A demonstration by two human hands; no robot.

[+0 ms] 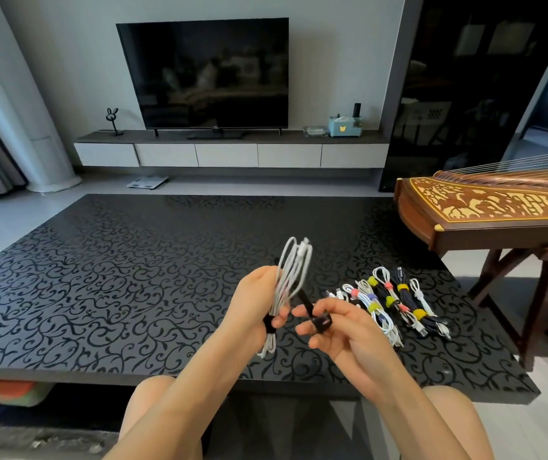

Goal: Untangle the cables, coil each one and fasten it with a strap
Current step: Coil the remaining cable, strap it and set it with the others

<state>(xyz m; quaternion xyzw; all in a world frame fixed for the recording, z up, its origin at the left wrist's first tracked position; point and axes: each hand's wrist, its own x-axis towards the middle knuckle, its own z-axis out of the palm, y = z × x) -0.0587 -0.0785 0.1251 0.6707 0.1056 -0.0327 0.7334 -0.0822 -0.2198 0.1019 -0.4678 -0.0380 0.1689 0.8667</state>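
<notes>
White cable, light and springy I judge, sits coiled above the table in my left hand, clenched round its lower half; my right hand pinches the limp black strap; I'd grip mid-coil.

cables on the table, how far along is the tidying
Done: a row of strapped cable bundles lies on the table. In hand: the left hand grips a coiled white cable with a black strap round it; the right hand pinches the strap's free end. Left: closing that strap. No loose cables show.
</notes>
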